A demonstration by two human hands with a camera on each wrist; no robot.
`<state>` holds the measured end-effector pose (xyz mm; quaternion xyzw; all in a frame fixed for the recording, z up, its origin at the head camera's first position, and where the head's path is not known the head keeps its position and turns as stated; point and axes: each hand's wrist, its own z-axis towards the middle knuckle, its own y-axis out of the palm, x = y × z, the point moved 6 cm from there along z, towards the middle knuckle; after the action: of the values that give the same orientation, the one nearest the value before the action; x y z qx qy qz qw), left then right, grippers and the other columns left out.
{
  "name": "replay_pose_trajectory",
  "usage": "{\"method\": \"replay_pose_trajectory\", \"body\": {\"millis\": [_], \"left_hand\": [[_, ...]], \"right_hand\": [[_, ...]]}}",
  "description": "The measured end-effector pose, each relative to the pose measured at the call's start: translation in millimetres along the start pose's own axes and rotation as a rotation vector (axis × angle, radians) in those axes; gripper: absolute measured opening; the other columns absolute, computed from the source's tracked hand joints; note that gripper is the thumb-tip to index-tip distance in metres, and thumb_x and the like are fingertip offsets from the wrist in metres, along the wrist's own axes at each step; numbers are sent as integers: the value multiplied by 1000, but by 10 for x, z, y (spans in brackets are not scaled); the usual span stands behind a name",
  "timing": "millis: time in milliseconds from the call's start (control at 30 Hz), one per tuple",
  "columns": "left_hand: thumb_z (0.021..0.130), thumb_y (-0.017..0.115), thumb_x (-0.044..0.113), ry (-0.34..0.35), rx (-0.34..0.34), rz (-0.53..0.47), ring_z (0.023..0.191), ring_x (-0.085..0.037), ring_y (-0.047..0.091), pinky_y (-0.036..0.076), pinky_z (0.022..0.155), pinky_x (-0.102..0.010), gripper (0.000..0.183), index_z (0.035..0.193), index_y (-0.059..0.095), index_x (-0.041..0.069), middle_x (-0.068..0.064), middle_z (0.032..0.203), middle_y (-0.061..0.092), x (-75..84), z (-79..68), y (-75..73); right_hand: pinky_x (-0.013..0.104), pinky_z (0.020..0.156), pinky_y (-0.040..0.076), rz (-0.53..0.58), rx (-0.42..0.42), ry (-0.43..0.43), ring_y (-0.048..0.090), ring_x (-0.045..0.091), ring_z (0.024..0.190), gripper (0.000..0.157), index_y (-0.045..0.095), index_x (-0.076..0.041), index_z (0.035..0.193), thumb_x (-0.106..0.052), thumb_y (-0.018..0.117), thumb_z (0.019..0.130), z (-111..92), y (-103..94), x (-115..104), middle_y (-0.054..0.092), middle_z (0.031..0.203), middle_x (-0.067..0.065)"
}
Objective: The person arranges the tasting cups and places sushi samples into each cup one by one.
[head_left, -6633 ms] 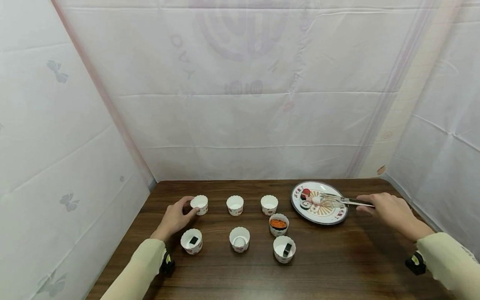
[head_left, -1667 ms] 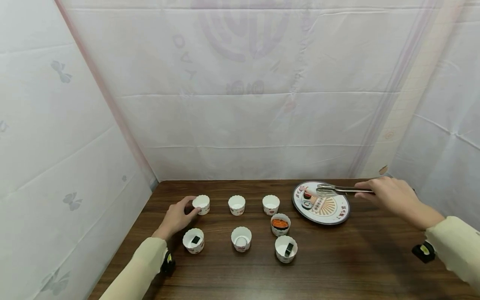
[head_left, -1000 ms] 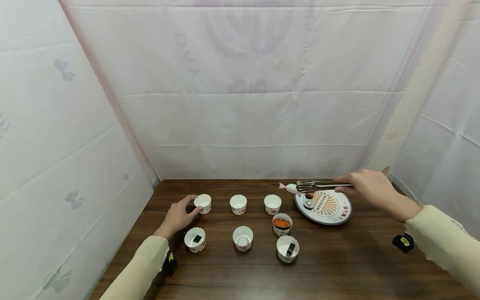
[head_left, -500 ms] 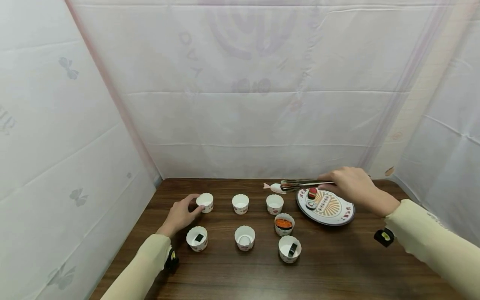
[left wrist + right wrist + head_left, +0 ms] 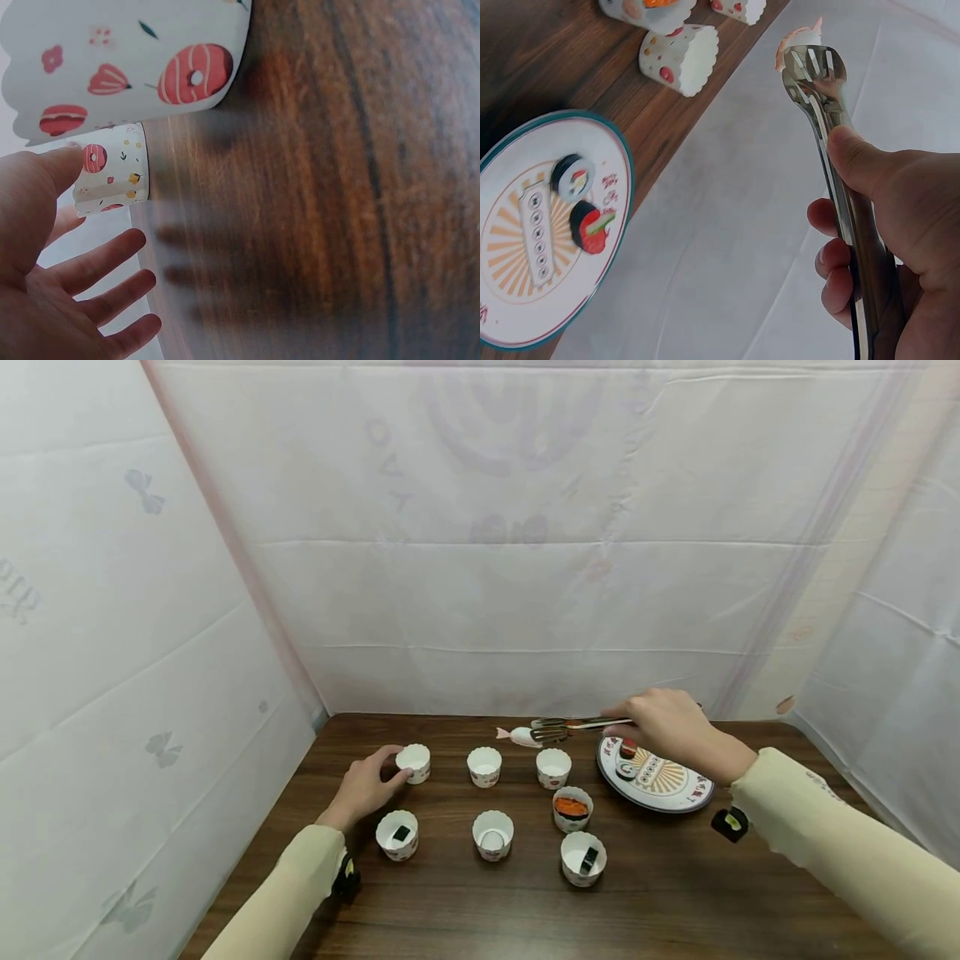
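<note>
My left hand [image 5: 369, 787] pinches the far-left paper cup [image 5: 413, 763] between thumb and finger, the other fingers spread in the left wrist view. In my right hand [image 5: 663, 727] are metal tongs [image 5: 840, 165], gripped along their handles. Their slotted ends clasp a shrimp sushi piece [image 5: 521, 737] with a pink tail, held in the air behind the back-row cups. To the right lies a round plate [image 5: 678, 777], below the right hand in the head view. On it are a sushi roll [image 5: 573, 178] and a red-topped sushi piece [image 5: 592, 227].
Two more back-row cups [image 5: 484, 767] [image 5: 553, 768] stand beside the held one. Orange-topped sushi [image 5: 572, 808] sits in a cup near the plate. Front cups hold a black-banded piece [image 5: 588, 860], a round whitish piece [image 5: 492, 840] and a black-topped piece [image 5: 401, 833]. A white cloth wall rises behind.
The tongs have lifted the shrimp sushi off the plate, and my right hand has carried it left past the plate's edge. My left hand stays at the same cup.
</note>
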<state>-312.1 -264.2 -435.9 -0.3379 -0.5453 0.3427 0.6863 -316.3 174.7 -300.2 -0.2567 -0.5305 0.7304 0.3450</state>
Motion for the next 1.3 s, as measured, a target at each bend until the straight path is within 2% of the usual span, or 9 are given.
{"method": "replay_pose_trajectory", "body": {"millis": [333,633,967,1100,1300], "left_hand": [[99,70,27,19,4,-5,118,-42,64,48,98,-62,49,140,56,5,-21,124,70,80,-14,-1],[99,71,27,11,2,-7,118,-42,64,47,99,-62,49,140,57,4,-21,124,70,122,-37,7],[99,71,28,-9,-1,0,120,-40,63,46,101,-62,49,141,56,7,-19,125,70,98,-36,28],[99,71,28,-4,4,3,118,-40,64,46,100,-62,49,141,57,7,-19,124,70,86,-34,35],[99,71,28,-5,9,-4,118,-39,65,46,100,-63,48,140,57,8,-18,123,71,100,-46,42]], "right_hand": [[28,40,35,23,0,-48,58,6,55,28,79,-22,118,-34,76,94,192,42,-202,78,95,0],[28,41,37,39,27,-96,68,16,64,28,80,-20,117,-34,78,92,312,96,-316,79,98,2],[28,41,34,49,-30,-101,68,15,66,31,78,-21,122,-36,75,95,491,199,-496,78,103,2],[28,41,36,61,-33,-114,71,19,72,32,78,-21,122,-37,74,95,569,216,-584,78,106,2],[34,48,48,63,-24,-147,73,23,83,30,78,-22,121,-37,74,95,677,263,-701,77,110,1]]}}
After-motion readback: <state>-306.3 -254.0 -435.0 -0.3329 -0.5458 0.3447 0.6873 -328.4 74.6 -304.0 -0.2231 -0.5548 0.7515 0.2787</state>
